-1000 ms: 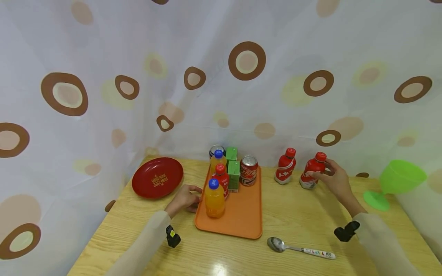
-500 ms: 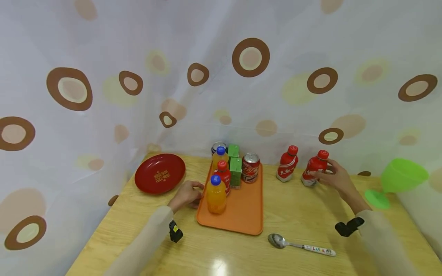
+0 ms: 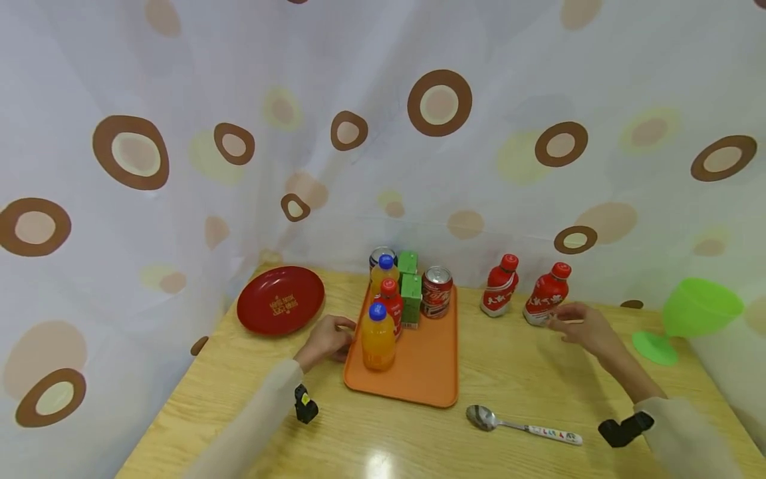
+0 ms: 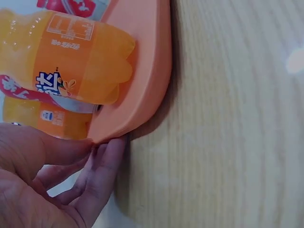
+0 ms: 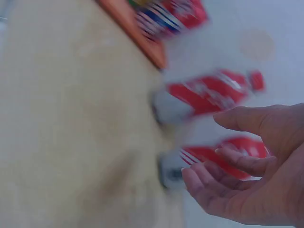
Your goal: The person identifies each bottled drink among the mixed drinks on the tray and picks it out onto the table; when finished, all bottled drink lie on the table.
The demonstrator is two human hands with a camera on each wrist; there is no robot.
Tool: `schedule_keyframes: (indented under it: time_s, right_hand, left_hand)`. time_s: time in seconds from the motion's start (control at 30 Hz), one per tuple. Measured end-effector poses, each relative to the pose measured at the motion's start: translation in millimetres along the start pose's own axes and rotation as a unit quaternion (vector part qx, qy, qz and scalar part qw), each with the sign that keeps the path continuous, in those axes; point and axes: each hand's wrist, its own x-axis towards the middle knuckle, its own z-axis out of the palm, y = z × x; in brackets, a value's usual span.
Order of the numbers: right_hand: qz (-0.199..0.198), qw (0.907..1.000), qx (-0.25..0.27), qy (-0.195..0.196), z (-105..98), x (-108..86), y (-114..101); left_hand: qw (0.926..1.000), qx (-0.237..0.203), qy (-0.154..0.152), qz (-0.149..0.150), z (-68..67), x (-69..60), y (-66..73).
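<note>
My left hand pinches the left rim of an orange tray, thumb against the rim and fingertips at its side in the left wrist view. On the tray stand two orange soda bottles with blue caps, a red bottle, two green cartons, a red soda can and a dark can. To the tray's right, two red-and-white bottles stand upright near the wall. My right hand hovers in front of the right-hand bottle, its fingers loosely bent and holding nothing.
A dark red plate lies left of the tray. In front and to the right rests a spoon with a patterned handle. A green goblet-shaped thing stands at the far right. Patterned cloth hangs behind the table.
My right hand has let go of the right-hand red bottle and drawn back slightly toward me. The left hand stays at the tray rim, and the whole head view has shifted a little.
</note>
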Motion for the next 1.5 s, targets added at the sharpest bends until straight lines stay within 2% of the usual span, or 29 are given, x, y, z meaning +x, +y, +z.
schedule_keyframes:
  time_s: [0.1, 0.2, 0.3, 0.43, 0.53, 0.63, 0.73, 0.9, 1.0, 1.1, 1.17, 1.2, 1.37, 1.5]
  right_hand:
    - [-0.030, 0.9996, -0.002, -0.003, 27, -12.2, -8]
    - [-0.050, 0.9979, 0.037, -0.018, 49, -19.7, -18]
    - [-0.067, 0.9937, 0.084, -0.031, 64, -22.3, -33]
    - [-0.091, 0.9884, 0.119, -0.028, 79, -22.3, -55]
    - [-0.109, 0.9854, 0.128, -0.023, 87, -22.5, -69]
    - [-0.126, 0.9823, 0.137, -0.022, 96, -22.9, -79]
    - [-0.141, 0.9783, 0.150, -0.020, 106, -21.9, -88]
    - [-0.154, 0.9738, 0.166, -0.018, 126, -18.3, -103]
    - [-0.161, 0.9724, 0.168, -0.016, 138, -16.2, -115]
    - [-0.170, 0.9701, 0.172, -0.014, 152, -16.2, -128]
    - [-0.174, 0.9694, 0.172, -0.013, 160, -17.3, -136]
    - [-0.175, 0.9696, 0.171, -0.014, 164, -17.9, -139]
    - [-0.187, 0.9677, 0.168, -0.014, 183, -18.3, -154]
    - [-0.226, 0.9578, 0.177, -0.006, 193, -18.7, -161]
  left_hand:
    - [0.9974, -0.063, -0.024, -0.026, -4.9, 0.6, -1.0]
    - [0.9917, -0.107, -0.046, -0.054, -10.7, 0.1, 0.9]
    - [0.9885, -0.122, -0.055, -0.071, -14.1, -0.3, 2.9]
    - [0.9881, -0.124, -0.045, -0.079, -12.9, -0.8, 4.6]
    - [0.9919, -0.105, -0.032, -0.064, -8.5, -0.5, 4.5]
    - [0.9972, -0.066, -0.024, -0.028, -2.6, 0.3, 3.9]
    - [0.9995, -0.030, -0.014, 0.002, 2.7, 0.0, 4.1]
    - [0.9999, 0.009, 0.001, 0.005, 5.3, -0.7, 6.3]
    - [0.9973, 0.064, 0.020, 0.030, 4.9, 0.0, 7.2]
    - [0.9894, 0.129, 0.037, 0.056, 5.2, -0.5, 5.4]
    - [0.9848, 0.155, 0.041, 0.066, 6.1, -0.6, 3.2]
    - [0.9842, 0.159, 0.041, 0.066, 6.7, -0.8, 2.1]
    - [0.9914, 0.118, 0.034, 0.045, 6.2, -0.6, 0.8]
    - [0.9950, 0.093, 0.025, 0.028, 4.7, -0.6, 3.4]
